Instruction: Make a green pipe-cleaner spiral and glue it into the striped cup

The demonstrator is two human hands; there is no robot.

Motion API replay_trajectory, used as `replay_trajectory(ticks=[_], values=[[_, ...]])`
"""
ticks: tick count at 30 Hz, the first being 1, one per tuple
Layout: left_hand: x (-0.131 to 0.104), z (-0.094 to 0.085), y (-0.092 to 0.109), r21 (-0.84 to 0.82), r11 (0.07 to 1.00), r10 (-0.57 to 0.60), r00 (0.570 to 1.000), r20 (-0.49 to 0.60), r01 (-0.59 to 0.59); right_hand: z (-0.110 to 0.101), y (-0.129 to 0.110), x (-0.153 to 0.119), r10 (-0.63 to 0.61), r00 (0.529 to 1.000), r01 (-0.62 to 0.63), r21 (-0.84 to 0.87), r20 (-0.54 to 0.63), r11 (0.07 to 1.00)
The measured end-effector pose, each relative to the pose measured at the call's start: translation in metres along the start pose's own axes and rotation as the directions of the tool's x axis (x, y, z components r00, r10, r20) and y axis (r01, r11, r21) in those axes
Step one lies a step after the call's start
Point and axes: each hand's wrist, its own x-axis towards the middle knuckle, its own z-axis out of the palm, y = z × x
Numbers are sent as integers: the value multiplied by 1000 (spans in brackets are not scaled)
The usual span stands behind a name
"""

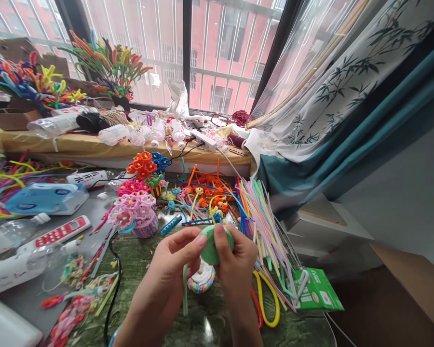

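Both hands meet over the front of the dark green table (137, 274). A flat round light-green disc (212, 246) is pinched between them. My left hand (177, 255) grips its left edge with thumb and fingers, and a green strip (185, 291) hangs down beside it. My right hand (235, 250) holds the right side, thumb on the face of the disc. Beneath the disc, partly covered by the hands, sits a small round pastel-coloured piece with a white middle (202, 278). Further back on the left stands a pot of pink flowers (133, 209).
Pastel stems (265, 217) lie to the right, beside a green packet (318, 289). Yellow-handled scissors (275, 308) rest near my right hand. Bottles (29, 265), a tissue pack (47, 197) and a black cable (118, 270) are on the left. Orange pieces (217, 185) lie behind.
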Motion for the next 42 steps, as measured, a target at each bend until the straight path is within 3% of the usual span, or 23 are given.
replay_trajectory(ticks=[5, 11, 18, 27, 36, 42], values=[[5, 4, 6, 29, 997, 65, 998, 20, -66, -6, 1, 7, 43, 995, -48, 58, 90, 997], [6, 3, 10, 39, 992, 116, 990, 77, -120, -8, 1, 13, -4, 994, -3, 67, 108, 998], [2, 11, 10, -14, 991, 136, 991, 17, -136, -10, -6, 14, -78, 990, 79, -9, 117, 997], [-5, 13, 6, 46, 978, 207, 977, -49, -205, -9, -7, 11, -104, 990, 110, -60, 93, 992], [-11, 13, 0, 263, 910, 358, 928, -102, -322, -14, -2, 12, -125, 986, 137, -117, 110, 984], [-11, 6, 5, 491, 764, 469, 883, 23, -418, -29, -3, 14, -56, 973, 95, -169, 223, 981]])
